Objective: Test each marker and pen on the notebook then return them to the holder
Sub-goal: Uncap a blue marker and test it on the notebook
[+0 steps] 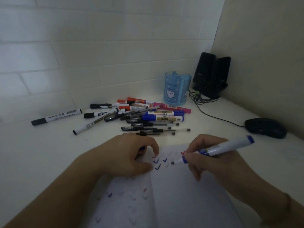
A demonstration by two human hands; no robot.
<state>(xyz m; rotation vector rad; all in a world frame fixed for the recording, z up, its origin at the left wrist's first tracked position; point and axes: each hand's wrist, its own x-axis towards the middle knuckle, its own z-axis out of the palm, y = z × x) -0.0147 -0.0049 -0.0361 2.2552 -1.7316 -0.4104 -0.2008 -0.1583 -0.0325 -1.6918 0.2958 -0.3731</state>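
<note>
Head view. White counter (49,145) in a tiled corner, dim light. Blue holder (176,88) upright at the back, apparently empty; black speakers (212,74) and mouse (265,127) to its right. Loose heap of markers and pens (139,116) lying between holder and notebook (172,195). Notebook open at near edge, pages dotted with coloured tick marks. Right hand (213,158), fingers clamped on blue marker (227,146), tip down at the page. Left hand (130,155) resting on notebook, fingers curled round a small dark-blue item, probably the cap. Marker judged light, rigid, smooth-barrelled; best gripped mid-barrel.
</note>
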